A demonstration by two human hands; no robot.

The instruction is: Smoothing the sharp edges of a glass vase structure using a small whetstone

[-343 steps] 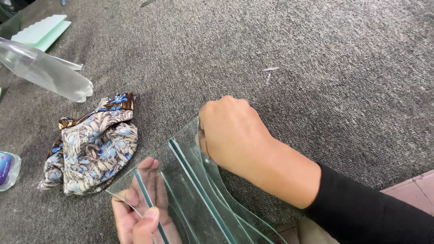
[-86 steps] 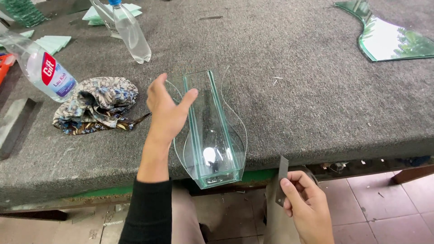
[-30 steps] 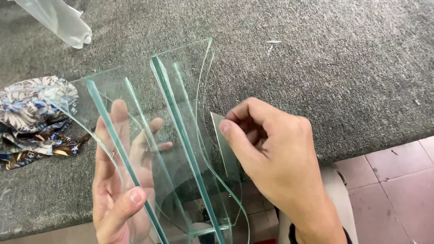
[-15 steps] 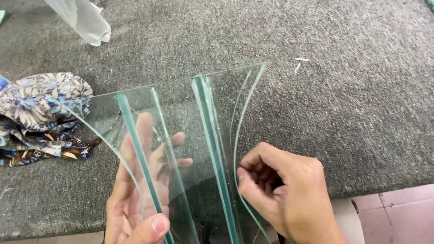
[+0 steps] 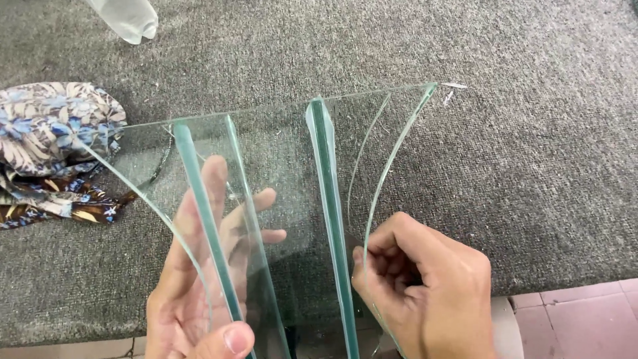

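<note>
Glass vase [image 5: 292, 199] held between left hand's [image 5: 199, 286] spread fingers and right hand's [image 5: 432, 292] curled fingers.

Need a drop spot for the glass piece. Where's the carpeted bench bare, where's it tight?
Bare grey carpet runs right of the glass assembly, out to the frame edge and forward to the bench edge. Another open strip lies beyond the glass, right of the plastic bottle. Crowded on the left: the patterned cloth lies bunched beside the glass and the left hand.
</note>
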